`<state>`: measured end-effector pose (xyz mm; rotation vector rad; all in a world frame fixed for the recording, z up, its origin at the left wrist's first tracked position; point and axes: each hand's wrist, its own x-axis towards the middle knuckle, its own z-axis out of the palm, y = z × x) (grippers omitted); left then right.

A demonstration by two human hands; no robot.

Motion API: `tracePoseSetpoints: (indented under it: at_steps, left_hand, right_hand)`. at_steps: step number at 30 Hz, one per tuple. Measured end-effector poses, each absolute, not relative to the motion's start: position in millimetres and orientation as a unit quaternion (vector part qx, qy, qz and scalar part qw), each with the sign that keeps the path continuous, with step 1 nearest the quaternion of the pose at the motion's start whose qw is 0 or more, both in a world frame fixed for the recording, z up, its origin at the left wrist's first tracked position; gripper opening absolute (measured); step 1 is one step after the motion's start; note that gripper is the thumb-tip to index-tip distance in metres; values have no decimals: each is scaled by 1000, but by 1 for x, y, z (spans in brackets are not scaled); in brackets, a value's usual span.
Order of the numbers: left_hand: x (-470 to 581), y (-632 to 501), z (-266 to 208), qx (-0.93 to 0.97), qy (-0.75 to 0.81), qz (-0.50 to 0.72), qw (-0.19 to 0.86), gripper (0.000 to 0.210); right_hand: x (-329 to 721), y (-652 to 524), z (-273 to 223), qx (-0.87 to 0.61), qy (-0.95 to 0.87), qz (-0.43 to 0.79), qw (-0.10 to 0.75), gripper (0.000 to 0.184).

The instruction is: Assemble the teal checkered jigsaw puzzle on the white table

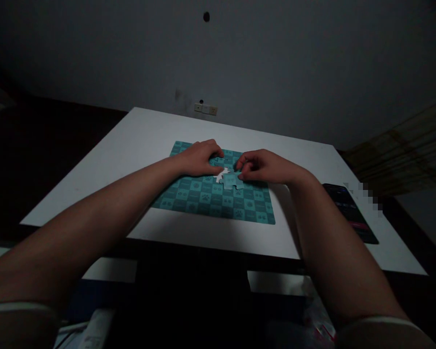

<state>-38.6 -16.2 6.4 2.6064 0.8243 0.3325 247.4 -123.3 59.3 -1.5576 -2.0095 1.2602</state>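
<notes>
A teal checkered jigsaw puzzle [203, 196] with paw prints lies flat on the white table. Near its middle is a white gap [221, 175] where the table shows through. A loose-looking puzzle piece [231, 181] sits just right of the gap, raised or overlapping the rest. My right hand [256, 166] has its thumb and curled fingers at that piece's upper right edge, pinching it. On the gap's left, my left hand [203, 157] rests on the puzzle, thumb and fingers apart, with nothing seen between them.
The white table [105, 160] stands near a grey wall with a power socket [205, 109]. A dark phone or tablet [349, 211] lies on the right side, beside my right forearm. Below the table's front edge are a white object [98, 329] and a plastic bag [318, 320].
</notes>
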Motion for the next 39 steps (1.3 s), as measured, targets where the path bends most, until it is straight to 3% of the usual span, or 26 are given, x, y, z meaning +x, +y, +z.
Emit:
tracePoseSetpoints:
  at_steps: [9, 15, 22, 39]
  left_hand:
    - [-37, -19, 8, 931, 292, 116, 187, 54]
    - [-37, -20, 8, 933, 285, 120, 183, 53]
    - [-38, -22, 9, 934, 288, 113, 179, 46]
    - [-36, -20, 10, 933, 283, 109, 193, 56]
  right_hand:
    - [252, -121, 55, -530, -702, 454, 141, 37]
    - [252, -127, 63, -507, -754, 403, 106, 52]
    - [248, -127, 61, -508, -760, 393, 97, 44]
    - [243, -125, 56, -522, -772, 352, 81, 45]
